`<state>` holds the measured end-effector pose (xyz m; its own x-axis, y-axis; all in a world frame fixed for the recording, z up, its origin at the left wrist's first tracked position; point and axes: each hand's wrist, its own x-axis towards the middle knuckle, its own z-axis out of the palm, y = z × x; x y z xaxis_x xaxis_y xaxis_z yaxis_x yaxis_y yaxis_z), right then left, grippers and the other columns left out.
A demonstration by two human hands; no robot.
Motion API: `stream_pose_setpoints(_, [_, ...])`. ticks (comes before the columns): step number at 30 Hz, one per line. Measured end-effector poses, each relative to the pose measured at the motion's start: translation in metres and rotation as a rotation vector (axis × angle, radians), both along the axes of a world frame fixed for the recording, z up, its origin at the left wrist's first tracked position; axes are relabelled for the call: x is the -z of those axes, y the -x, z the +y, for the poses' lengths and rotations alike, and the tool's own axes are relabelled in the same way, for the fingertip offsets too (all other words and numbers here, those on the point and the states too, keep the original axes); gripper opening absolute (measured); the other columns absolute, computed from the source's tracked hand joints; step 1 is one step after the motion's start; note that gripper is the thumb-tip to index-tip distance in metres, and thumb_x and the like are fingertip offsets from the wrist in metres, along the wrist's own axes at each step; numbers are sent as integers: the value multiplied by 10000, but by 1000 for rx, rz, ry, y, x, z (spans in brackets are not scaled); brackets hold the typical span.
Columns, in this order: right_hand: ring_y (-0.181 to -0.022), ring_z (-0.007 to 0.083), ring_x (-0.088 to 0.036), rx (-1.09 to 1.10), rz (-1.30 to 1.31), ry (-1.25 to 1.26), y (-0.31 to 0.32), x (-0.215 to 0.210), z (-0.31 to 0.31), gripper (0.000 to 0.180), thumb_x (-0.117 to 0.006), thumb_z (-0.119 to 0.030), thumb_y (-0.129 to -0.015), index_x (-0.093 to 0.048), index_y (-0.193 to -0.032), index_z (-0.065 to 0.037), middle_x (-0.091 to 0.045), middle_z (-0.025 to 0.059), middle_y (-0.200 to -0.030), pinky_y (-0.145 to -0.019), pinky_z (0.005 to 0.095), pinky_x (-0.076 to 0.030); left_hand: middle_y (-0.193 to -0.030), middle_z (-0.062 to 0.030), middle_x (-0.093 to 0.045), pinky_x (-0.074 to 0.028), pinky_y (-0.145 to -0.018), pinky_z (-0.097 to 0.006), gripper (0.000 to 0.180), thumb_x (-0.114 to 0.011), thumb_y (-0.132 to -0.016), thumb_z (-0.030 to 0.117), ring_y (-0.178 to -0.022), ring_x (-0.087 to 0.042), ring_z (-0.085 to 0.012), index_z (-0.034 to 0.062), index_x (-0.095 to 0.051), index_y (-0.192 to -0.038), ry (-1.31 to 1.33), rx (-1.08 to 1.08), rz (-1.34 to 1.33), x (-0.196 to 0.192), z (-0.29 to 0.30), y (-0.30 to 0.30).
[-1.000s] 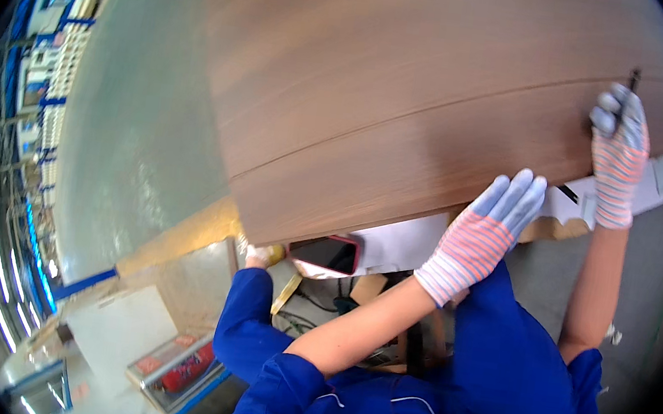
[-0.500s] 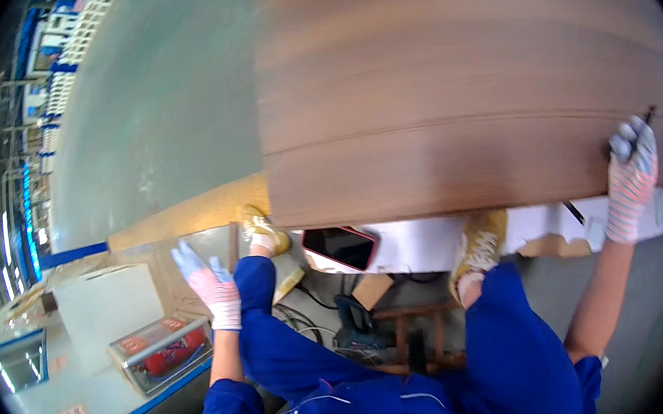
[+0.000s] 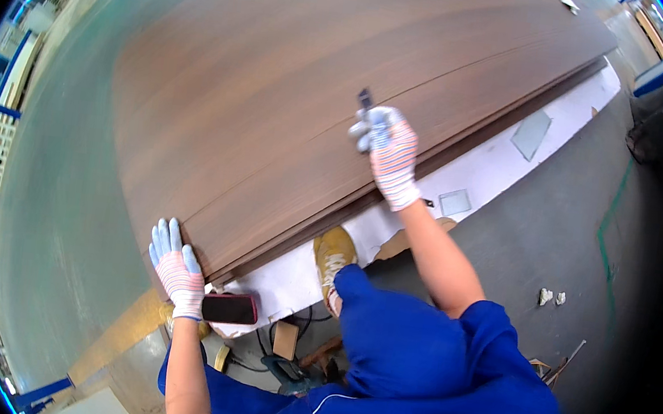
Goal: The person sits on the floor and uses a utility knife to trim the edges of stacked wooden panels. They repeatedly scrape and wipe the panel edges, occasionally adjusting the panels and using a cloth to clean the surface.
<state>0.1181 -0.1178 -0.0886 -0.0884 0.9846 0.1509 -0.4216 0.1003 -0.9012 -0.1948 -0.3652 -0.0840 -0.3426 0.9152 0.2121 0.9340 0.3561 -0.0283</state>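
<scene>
Several brown wood-grain sheets (image 3: pixel 301 120) lie in a flat stack in front of me, with a long thin line along the top one. At the near left corner of the stack, my left hand (image 3: pixel 177 271) lies with fingers stretched out; its thumb is close to the sheet edge. My right hand (image 3: pixel 388 152) is above the stack near its front edge, fingers closed round a slender black tool (image 3: pixel 365 98) whose tip points away from me. The tool's exact kind cannot be made out. Both hands wear white gloves with striped cuffs and pale blue-grey fingers.
A white board (image 3: pixel 484 176) sticks out under the stack, with glass-like pieces (image 3: pixel 531 135) on it. A phone (image 3: pixel 230 308) lies near my left wrist. Below are a power tool (image 3: pixel 286 374), cables and a small tan block (image 3: pixel 285 340). White scraps (image 3: pixel 545 297) lie on the grey floor.
My view has swung to the right. My left hand has come from beside my leg to the stack's corner. My right hand, still holding the black tool, now appears nearer the middle of the view.
</scene>
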Motion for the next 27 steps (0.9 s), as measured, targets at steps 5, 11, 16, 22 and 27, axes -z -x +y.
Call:
stream_pose_setpoints(5, [-577, 68, -566, -35, -258, -43, -7, 0, 2, 310, -545, -330, -939, -599, -910, -26, -608, 26, -606, -544, 227, -452, -1469, -145, -313, -150, -1121, -465, 534, -384, -901, 285, -1367, -249, -336, 103, -362, -1403, 5, -13, 40, -6, 1, -8])
stream_pose_setpoints(11, [-548, 101, -567, -26, -375, -49, -13, -3, -1, 329, -531, -375, -936, -602, -902, -55, -610, 32, -593, -547, 254, -458, -1470, -144, -313, -161, -1120, -461, 534, -401, -895, 285, -1366, -256, -332, 105, -371, -1397, -3, -17, 33, -4, 1, -7])
stream_pose_setpoints(16, [-592, 92, -573, -48, -158, -5, -40, -1, -46, 95, -540, -109, -908, -609, -942, -54, -649, 42, -758, -514, 231, -443, -1421, -167, -381, -208, -1096, -464, 517, -464, -866, 276, -1327, -314, -344, 70, -438, -1339, -68, -30, 41, 0, -5, -3])
stream_pose_setpoints(22, [-684, 125, -612, 272, -493, 236, -200, 35, -135, 239, -438, -1, -869, -577, -1059, -39, -645, 79, -916, -559, 229, -488, -1439, -145, -363, -209, -1105, -447, 512, -454, -887, 323, -1337, -313, -314, 113, -429, -1354, -81, -73, -26, -13, -8, -13])
stream_pose_setpoints(27, [-581, 88, -544, 740, -261, 362, -307, 69, -261, 330, -488, -307, -946, -567, -1107, -31, -648, 89, -893, -494, 216, -423, -1489, -114, -285, -179, -1121, -445, 561, -405, -912, 394, -1377, -241, -297, 135, -355, -1407, 37, -139, -9, -11, -15, 3])
